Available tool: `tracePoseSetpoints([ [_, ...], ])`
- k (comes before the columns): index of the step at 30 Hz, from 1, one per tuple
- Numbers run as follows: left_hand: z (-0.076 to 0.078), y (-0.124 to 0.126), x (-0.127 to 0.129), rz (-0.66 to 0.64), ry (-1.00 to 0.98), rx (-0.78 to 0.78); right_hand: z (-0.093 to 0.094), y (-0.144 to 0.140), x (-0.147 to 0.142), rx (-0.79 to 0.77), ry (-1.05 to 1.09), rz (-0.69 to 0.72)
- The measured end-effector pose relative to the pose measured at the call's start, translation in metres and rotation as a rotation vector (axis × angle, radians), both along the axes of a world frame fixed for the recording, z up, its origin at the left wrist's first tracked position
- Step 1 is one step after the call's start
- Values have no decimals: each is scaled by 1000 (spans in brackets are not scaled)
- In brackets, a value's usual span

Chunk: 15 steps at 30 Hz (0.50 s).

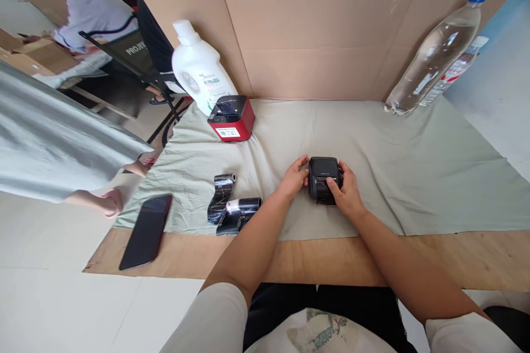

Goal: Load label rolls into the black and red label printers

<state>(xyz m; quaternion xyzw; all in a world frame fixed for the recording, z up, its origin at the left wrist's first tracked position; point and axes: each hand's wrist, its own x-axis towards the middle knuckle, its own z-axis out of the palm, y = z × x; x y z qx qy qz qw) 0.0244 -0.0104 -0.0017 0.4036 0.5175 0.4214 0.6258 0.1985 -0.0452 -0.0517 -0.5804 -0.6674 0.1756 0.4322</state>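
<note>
A small black portable printer [323, 167] rests on the cloth between my two hands, with a glossy black strip at its front. My left hand [295, 177] presses its curled fingers against the printer's left side. On the other side my right hand [348, 190] grips it, thumb on the front of the top and fingers along the right edge. To the left of my left forearm lie two partly unrolled rolls of glossy black film [221, 198]; my forearm hides part of the nearer one.
A red and black desktop printer [234, 118] stands before a white detergent bottle [202, 71]. A phone [146, 231] lies at the front left. Water bottles [439, 55] lean at the back right against cardboard [323, 27]. Two other people are at the left.
</note>
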Motion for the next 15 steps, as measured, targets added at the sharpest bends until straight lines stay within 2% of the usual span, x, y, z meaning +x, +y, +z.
tracePoseSetpoints([
  [5, 1, 7, -5, -98, -109, -79, -6, 3, -1, -37, -84, 4],
  [15, 4, 10, -2, -88, -77, -89, 0, 3, -3, -114, -44, 35],
])
